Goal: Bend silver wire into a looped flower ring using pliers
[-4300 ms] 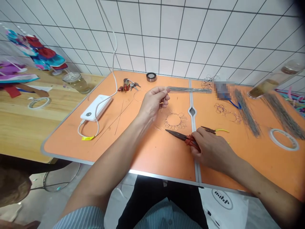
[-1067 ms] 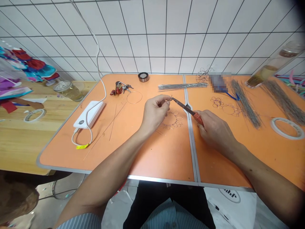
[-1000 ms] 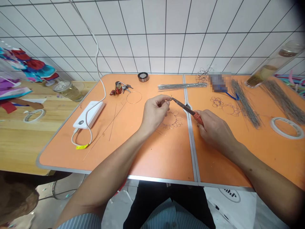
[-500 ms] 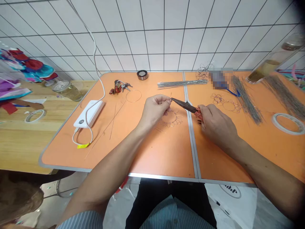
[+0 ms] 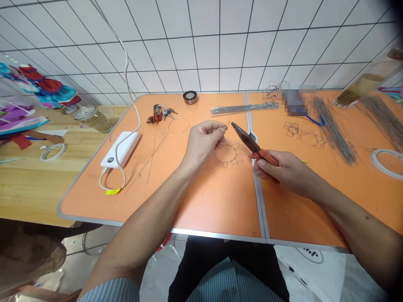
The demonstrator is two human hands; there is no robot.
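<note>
My left hand (image 5: 206,138) is closed in a pinch above the middle of the orange table. What looks like thin wire is between its fingertips, mostly hidden by them. Just below those fingers is a wire ring with petal-like loops (image 5: 231,162); whether it touches the hand I cannot tell. In my right hand (image 5: 283,170) are pliers with red handles (image 5: 267,157) and long dark jaws. Their tip points up and left, a short way right of my left fingertips, apart from them.
Straight wires (image 5: 244,109) lie behind my hands, near a tape roll (image 5: 190,97). Left are keys (image 5: 162,113), a wire hoop (image 5: 179,126) and a white power bank (image 5: 120,149) with a cable. Right are looped wire pieces (image 5: 292,130), wire bundles (image 5: 335,132) and a white ring (image 5: 387,163).
The pliers have drawn back from my left fingertips, right and slightly down, and turned steeper. My right hand's grip on the handles has shifted. My left hand stays pinched in nearly the same place.
</note>
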